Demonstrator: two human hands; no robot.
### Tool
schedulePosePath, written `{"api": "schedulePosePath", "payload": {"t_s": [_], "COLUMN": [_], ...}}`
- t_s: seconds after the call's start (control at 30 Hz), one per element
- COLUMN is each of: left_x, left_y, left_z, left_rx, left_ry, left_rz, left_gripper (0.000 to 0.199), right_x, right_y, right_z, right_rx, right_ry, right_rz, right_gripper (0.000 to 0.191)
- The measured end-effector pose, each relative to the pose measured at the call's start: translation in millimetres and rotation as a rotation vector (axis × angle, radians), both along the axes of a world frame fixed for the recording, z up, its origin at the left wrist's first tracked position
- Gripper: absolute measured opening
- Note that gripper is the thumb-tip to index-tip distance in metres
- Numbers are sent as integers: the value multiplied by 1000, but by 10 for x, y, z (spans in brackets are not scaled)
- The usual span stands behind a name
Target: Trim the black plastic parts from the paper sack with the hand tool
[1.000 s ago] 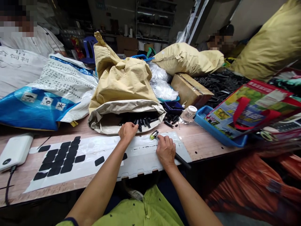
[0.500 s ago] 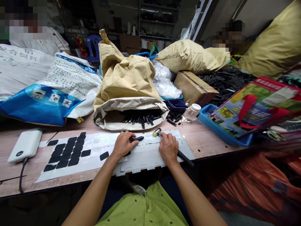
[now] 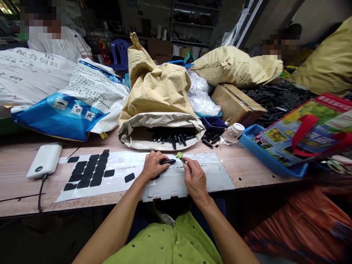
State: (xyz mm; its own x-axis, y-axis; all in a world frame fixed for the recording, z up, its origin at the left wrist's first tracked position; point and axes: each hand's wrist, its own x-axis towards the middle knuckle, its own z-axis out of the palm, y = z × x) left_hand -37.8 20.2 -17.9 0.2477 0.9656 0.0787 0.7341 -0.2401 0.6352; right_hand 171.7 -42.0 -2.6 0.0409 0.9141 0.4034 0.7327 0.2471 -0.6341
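Note:
My left hand [image 3: 154, 165] is closed on a black pen-like piece [image 3: 168, 161], which lies level over the white board [image 3: 220, 176]. My right hand [image 3: 195, 178] grips a small hammer near its head [image 3: 179, 155]; the yellow-green face of the head is close to the right end of the black piece, apart from it. Most of the hammer's handle is hidden by my hand and forearm. Left of my left hand, black rounded squares [image 3: 89, 168] lie on a white sheet [image 3: 117, 187].
Behind my hands an open sack [image 3: 159, 88] holds black pieces. A white power bank [image 3: 44, 159] with a cable is at the left. To the right are a clear jar [image 3: 233, 132], a blue tray [image 3: 253, 146] and a cardboard box [image 3: 233, 102]. Two people sit behind.
The view has shifted, moving the scene rightward. My right hand has turned the hammer, so its handle no longer shows beyond my wrist and its yellow-green face points more toward me.

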Motion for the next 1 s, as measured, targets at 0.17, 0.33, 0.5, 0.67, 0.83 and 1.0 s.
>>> {"api": "schedulePosePath", "payload": {"t_s": [0.17, 0.33, 0.5, 0.67, 0.83, 1.0], "left_x": [-18, -25, -25, -21, -16, -21], "left_y": [8, 10, 18, 24, 3, -6], "left_z": [-13, -14, -23, -36, -25, -4], "left_rx": [-2, 9, 11, -3, 2, -1], "left_ry": [-6, -6, -16, 2, -7, 14], "left_rz": [-15, -24, -30, -14, -12, -22], "left_gripper": [19, 17, 20, 20, 20, 20], "right_x": [-230, -320, -270, -197, -127, 122], "right_y": [-35, -80, -80, -84, -82, 7], "right_z": [79, 89, 67, 74, 45, 18], "right_rx": [13, 39, 4, 34, 6, 35], "right_ry": [69, -31, -98, -95, -98, -199], "right_rz": [78, 89, 28, 1, -5, -123], "right_gripper": [32, 35, 35, 35, 35, 34]}}
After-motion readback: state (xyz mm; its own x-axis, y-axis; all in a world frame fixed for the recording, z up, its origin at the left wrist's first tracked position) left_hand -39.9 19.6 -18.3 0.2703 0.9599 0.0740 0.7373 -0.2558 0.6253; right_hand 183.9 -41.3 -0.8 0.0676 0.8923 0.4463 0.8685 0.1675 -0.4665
